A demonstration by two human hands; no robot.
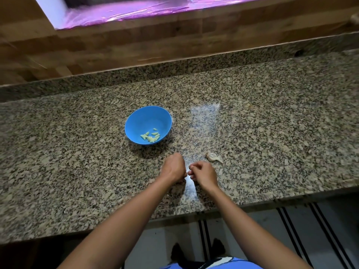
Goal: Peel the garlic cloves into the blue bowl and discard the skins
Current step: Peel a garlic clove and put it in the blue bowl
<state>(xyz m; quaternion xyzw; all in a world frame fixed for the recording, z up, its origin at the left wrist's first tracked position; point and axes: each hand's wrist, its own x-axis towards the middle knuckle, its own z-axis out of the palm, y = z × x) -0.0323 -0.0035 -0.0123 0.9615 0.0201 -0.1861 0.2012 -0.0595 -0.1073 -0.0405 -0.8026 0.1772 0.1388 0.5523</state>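
The left hand (172,167) and the right hand (204,174) meet in the lower middle of the frame, above the granite counter (272,123). Both hands have their fingers curled inward and the fingertips come together in the narrow gap between them. Whether they pinch a clove there I cannot tell; that spot is too small and a pale reflection lies behind it.

A garlic piece (214,157) with dry papery skin lies on the counter just beside the right hand, to its upper right, not touching it. Its long axis runs from upper left to lower right, with the thicker end at the upper left and the thin pointed end toward the lower right.

The blue bowl (139,121) stands near the hands, to their upper left, at the centre of the frame. The peeled cloves (150,136) lie in a small heap at the lower right of its inside.
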